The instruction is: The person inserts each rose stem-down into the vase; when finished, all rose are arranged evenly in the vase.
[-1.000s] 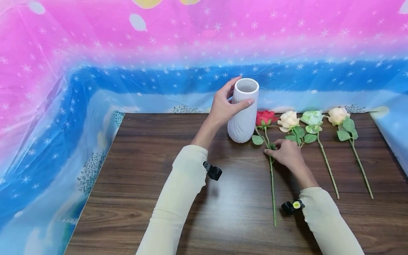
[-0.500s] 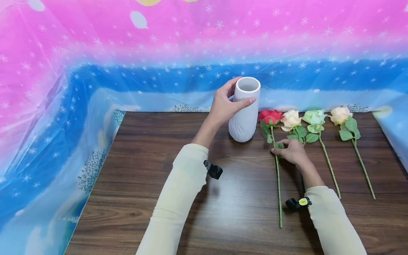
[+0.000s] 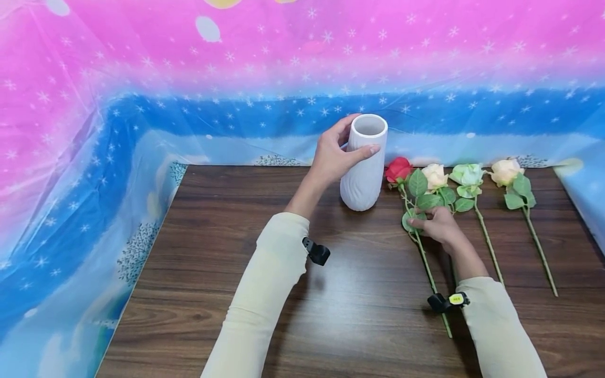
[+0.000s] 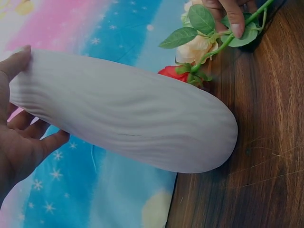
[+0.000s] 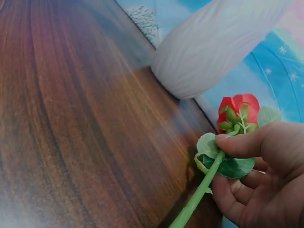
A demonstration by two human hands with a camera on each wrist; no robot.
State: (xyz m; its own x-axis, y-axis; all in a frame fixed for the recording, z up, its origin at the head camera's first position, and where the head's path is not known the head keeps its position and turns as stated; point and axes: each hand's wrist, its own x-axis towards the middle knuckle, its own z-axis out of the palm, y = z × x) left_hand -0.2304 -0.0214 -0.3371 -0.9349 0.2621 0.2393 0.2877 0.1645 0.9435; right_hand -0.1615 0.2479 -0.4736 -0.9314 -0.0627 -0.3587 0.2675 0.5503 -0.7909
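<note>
A white ridged vase (image 3: 363, 176) stands upright near the back of the table. My left hand (image 3: 333, 155) grips it near the rim, thumb across the front and fingers behind. To its right, my right hand (image 3: 439, 226) pinches the green stem of a red rose (image 3: 398, 169) just below its leaves. In the right wrist view the thumb presses on the rose stem (image 5: 199, 192), with the red bloom beyond the fingertips. The left wrist view shows the vase's side (image 4: 137, 109) with the red bloom partly hidden behind it.
Right of the red rose lie a cream rose (image 3: 435, 176), a pale green rose (image 3: 468, 174) and a peach rose (image 3: 506, 172), blooms toward the back. The brown wooden table (image 3: 227, 236) meets a pink and blue snowflake cloth (image 3: 264, 84) behind.
My right hand has moved right with the red rose; its stem now slants and its leaves have turned over the cream rose. The left hand keeps its grip on the vase.
</note>
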